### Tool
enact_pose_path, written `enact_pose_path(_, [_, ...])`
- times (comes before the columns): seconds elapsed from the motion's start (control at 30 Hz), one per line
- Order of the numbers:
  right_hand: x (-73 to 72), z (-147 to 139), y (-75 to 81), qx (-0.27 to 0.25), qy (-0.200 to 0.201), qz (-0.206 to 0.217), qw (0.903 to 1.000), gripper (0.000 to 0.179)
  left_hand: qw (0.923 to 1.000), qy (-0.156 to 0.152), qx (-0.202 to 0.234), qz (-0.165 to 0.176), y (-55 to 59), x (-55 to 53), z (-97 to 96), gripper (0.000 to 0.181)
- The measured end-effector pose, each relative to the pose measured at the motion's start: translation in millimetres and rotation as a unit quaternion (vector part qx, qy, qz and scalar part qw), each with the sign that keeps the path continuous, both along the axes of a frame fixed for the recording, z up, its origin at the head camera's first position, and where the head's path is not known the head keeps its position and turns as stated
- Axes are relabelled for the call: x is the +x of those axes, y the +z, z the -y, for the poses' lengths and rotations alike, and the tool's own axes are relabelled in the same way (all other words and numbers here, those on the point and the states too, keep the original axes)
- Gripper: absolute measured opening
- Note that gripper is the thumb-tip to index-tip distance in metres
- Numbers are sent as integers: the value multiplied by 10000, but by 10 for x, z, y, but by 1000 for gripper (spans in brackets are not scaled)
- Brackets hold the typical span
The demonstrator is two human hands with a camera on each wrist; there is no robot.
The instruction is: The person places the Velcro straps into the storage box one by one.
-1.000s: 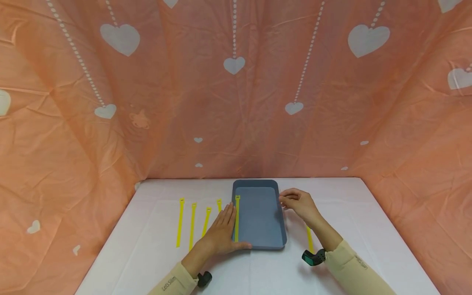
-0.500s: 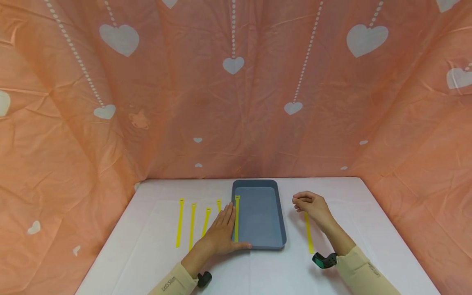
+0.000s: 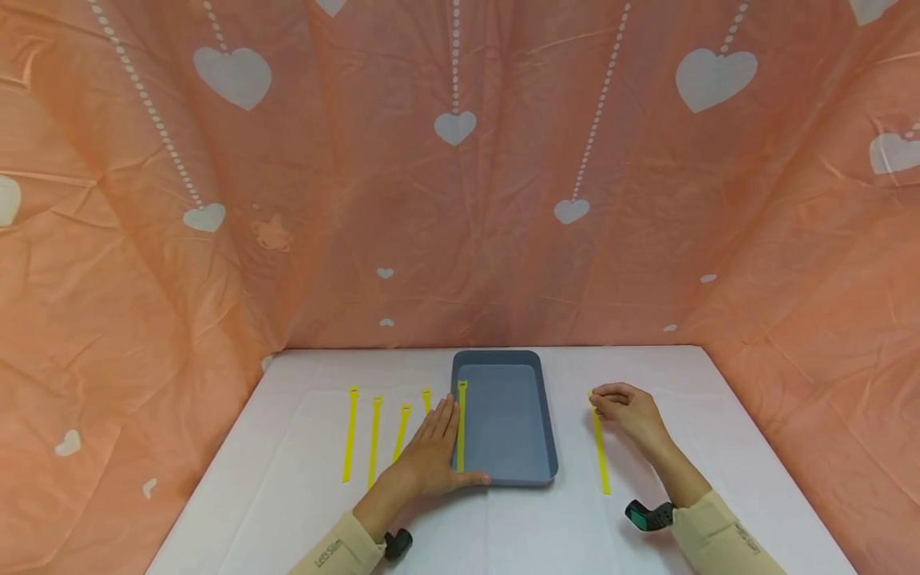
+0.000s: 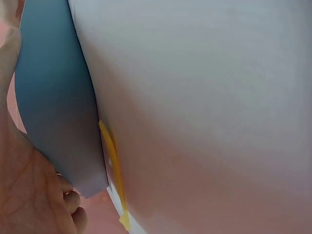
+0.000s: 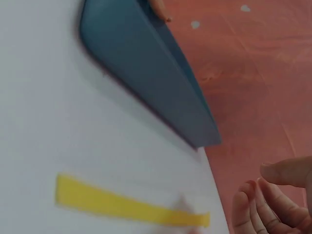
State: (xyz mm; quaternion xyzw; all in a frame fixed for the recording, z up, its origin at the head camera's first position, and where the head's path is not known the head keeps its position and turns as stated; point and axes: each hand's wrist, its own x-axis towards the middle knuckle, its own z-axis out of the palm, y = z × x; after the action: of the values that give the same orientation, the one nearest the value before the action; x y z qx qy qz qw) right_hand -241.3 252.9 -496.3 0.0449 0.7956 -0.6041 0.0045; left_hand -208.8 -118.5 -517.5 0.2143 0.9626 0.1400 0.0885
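Observation:
My left hand (image 3: pixel 430 457) rests along the left side of a blue-grey tray (image 3: pixel 548 415), fingers straight and thumb at its front rim. One yellow cable tie (image 3: pixel 462 427), a flat strap with a slotted head, lies inside the tray by the left wall. To the right, another yellow cable tie (image 3: pixel 601 459) lies on the table. Above its far end is my right hand (image 3: pixel 632 414), thumb and fingers loosely bent. The right wrist view shows this hand (image 5: pixel 278 204) with nothing between its fingers, beside the head of the strap (image 5: pixel 112 202); contact cannot be told.
Left of the tray lie several more yellow cable ties, among them a leftmost tie (image 3: pixel 350 435) and a tie (image 3: pixel 427 395) partly hidden by my left hand. A white cloth (image 3: pixel 287 511) covers the table. A peach curtain (image 3: pixel 496 263) with hearts surrounds it.
My right hand has moved from beside the tray's right wall rightward to the far end of the lone cable tie. The left hand and the tray have stayed put.

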Motion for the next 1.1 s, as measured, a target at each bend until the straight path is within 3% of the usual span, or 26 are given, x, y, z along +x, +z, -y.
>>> enact_pose_path(0.37, [57,-138,-133,670,-173,335,9970,32,10000,-28,-5,-19,-5,0,5,137])
enact_pose_path(0.7, [80,-172,-265,1090,-157,331,9934,31,10000,-28,28,-19,4,1,-1,137])
enact_pose_path(1.1, [16,-136,-302,1115,-257,274,9930,28,9999,-38,96,-23,8,8,0,136])
